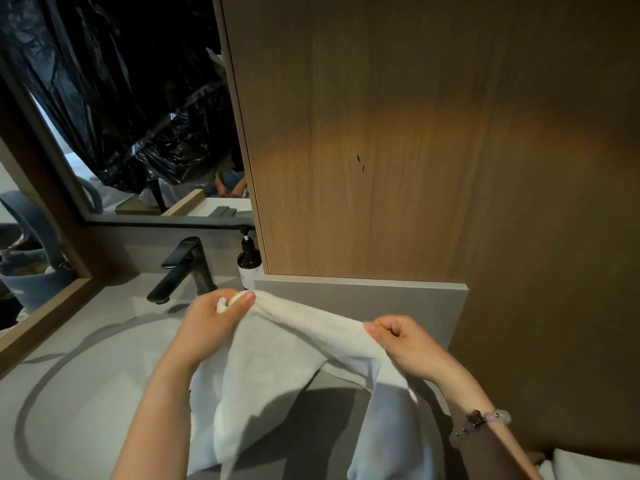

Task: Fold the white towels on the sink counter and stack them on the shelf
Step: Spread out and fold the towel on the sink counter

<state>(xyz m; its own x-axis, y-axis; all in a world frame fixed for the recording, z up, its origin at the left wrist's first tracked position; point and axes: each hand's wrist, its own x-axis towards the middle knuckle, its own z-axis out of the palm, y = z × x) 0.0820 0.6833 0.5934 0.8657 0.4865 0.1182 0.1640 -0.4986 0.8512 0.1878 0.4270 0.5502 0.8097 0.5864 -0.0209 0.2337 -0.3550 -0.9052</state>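
Facing a tall wooden panel, we stand at the pale counter, which has a round sink basin sunk into it on the left. A mirror hangs above the counter's back edge, and crumpled black plastic shows in it. The white towel is held up over the counter in front of a low grey upstand. Its top edge is stretched between our hands, and the rest hangs toward us in loose folds. Our left grip is closed on the towel's left corner, with cloth bunched under the thumb, just in front of the black faucet. Our right grip pinches the top edge farther right, thumb against curled fingers, a little lower than the left. A dark pump bottle stands beside the faucet, against the panel. A beaded bracelet circles our right wrist. White cloth shows at the bottom right corner, but we cannot tell what it is.
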